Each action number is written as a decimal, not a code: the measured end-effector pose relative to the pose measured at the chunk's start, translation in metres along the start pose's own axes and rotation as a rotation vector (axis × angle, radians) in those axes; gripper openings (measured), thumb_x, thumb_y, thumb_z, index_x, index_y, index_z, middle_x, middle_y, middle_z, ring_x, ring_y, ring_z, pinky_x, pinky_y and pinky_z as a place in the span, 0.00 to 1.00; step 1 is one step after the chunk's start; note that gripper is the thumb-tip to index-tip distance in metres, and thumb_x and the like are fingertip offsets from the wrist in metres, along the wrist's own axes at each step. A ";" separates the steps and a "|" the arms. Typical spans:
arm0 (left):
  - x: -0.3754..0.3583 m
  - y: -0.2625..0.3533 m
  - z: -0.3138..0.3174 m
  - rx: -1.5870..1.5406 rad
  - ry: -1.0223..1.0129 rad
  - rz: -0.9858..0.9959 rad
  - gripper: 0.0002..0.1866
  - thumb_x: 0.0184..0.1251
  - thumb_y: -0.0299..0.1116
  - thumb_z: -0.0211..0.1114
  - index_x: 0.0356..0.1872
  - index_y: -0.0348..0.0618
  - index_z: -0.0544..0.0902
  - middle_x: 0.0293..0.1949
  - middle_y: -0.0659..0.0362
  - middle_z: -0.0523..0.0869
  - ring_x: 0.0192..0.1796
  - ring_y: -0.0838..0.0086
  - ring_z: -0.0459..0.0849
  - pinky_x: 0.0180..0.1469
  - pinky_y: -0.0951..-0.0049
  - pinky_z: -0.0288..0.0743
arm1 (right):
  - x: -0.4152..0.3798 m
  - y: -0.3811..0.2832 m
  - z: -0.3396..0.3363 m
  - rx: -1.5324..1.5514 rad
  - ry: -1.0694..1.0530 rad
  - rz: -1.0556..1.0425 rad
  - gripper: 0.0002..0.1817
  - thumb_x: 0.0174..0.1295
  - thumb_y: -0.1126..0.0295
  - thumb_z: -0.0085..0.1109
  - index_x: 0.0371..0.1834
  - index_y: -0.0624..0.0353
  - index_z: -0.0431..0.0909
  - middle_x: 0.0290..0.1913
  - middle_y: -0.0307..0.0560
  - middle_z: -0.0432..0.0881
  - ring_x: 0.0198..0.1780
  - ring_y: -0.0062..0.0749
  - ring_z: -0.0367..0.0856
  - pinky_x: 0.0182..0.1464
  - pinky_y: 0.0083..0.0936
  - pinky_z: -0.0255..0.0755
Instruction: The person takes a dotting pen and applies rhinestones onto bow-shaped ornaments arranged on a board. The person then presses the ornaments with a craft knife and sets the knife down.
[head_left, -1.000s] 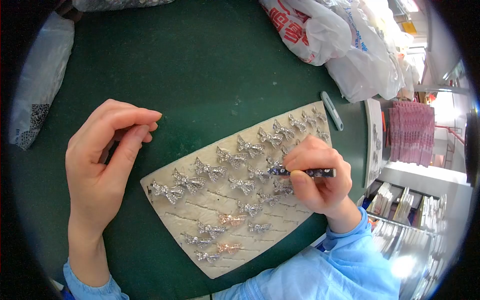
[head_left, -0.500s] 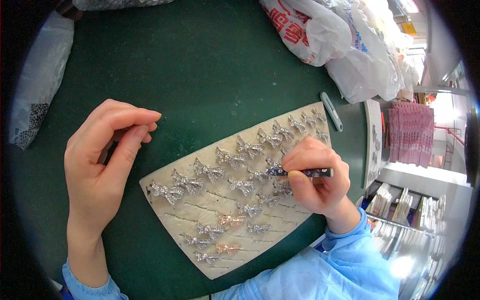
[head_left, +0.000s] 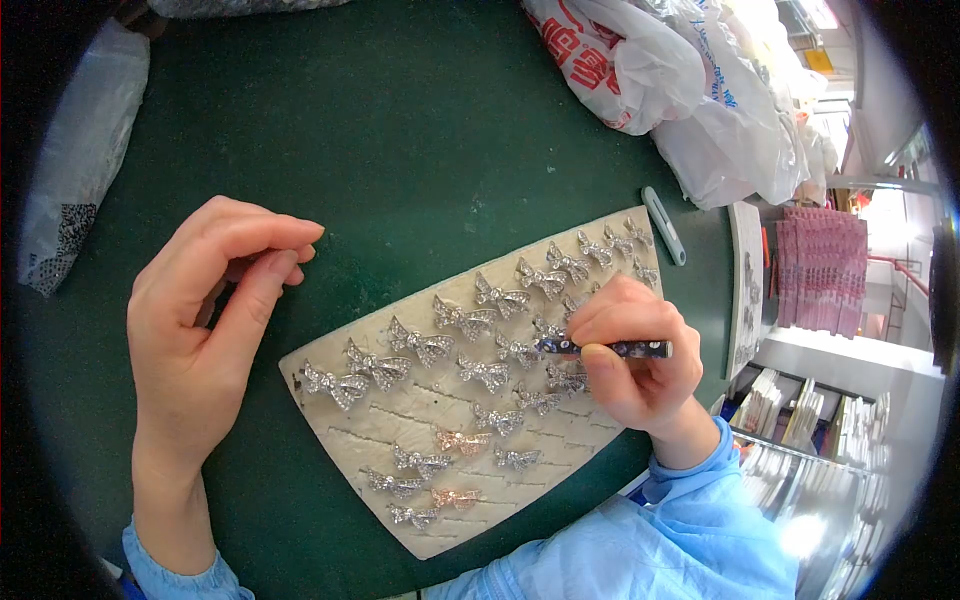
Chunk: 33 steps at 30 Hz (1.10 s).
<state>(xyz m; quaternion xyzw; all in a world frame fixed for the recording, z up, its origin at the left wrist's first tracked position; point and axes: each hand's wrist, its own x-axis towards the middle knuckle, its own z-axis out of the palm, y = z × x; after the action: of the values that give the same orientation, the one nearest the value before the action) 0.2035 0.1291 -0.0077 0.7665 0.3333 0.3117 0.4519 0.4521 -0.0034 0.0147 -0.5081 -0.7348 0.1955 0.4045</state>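
A pale slotted board [head_left: 385, 415] lies tilted on the green table, bearing many silver bow-shaped pieces [head_left: 464, 316] and a rose-gold one [head_left: 456, 498] near its lower edge. My right hand [head_left: 640, 355] grips a dark patterned pen-like tool [head_left: 630, 349] over the right part of the board, its tip by a silver bow [head_left: 518, 348]. Fingers of that hand hide some pieces. Left of the board, my left hand [head_left: 210, 310] hovers over the table with thumb and fingertips close together; whatever they may hold is too small to tell.
White plastic bags [head_left: 690, 110] lie at the upper right of the green table [head_left: 400, 130]. A grey-green cutter [head_left: 663, 226] rests beside the board's right corner. Another plastic bag [head_left: 85, 150] is at the left. Pink stacked packets [head_left: 822, 270] and a rack of cards [head_left: 800, 410] stand at the right.
My right hand and the tool have shifted very slightly to the right. My left hand has hardly moved.
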 end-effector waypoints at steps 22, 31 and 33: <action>0.000 -0.002 -0.002 0.017 -0.020 0.012 0.07 0.64 0.20 0.53 0.39 0.35 0.79 0.34 0.59 0.77 0.34 0.81 0.76 0.35 0.83 0.68 | -0.004 0.000 0.001 0.049 -0.012 0.058 0.06 0.54 0.81 0.51 0.36 0.67 0.70 0.27 0.53 0.78 0.27 0.32 0.74 0.31 0.24 0.68; -0.002 -0.003 -0.002 0.014 -0.026 0.008 0.07 0.64 0.20 0.53 0.39 0.35 0.79 0.35 0.59 0.77 0.34 0.81 0.76 0.36 0.83 0.69 | -0.005 -0.001 0.000 0.045 -0.020 0.083 0.11 0.50 0.84 0.58 0.36 0.66 0.71 0.30 0.50 0.80 0.29 0.36 0.79 0.33 0.27 0.73; -0.001 -0.003 -0.002 0.015 -0.026 0.005 0.07 0.64 0.20 0.53 0.39 0.35 0.79 0.35 0.60 0.77 0.34 0.81 0.76 0.36 0.83 0.68 | -0.005 0.000 0.000 0.041 -0.021 0.083 0.11 0.50 0.84 0.58 0.36 0.66 0.71 0.30 0.50 0.80 0.29 0.36 0.79 0.33 0.27 0.73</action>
<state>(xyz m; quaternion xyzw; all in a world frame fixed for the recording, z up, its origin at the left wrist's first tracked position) 0.2004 0.1300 -0.0097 0.7747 0.3276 0.3005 0.4497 0.4527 -0.0083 0.0128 -0.5277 -0.7132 0.2322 0.3987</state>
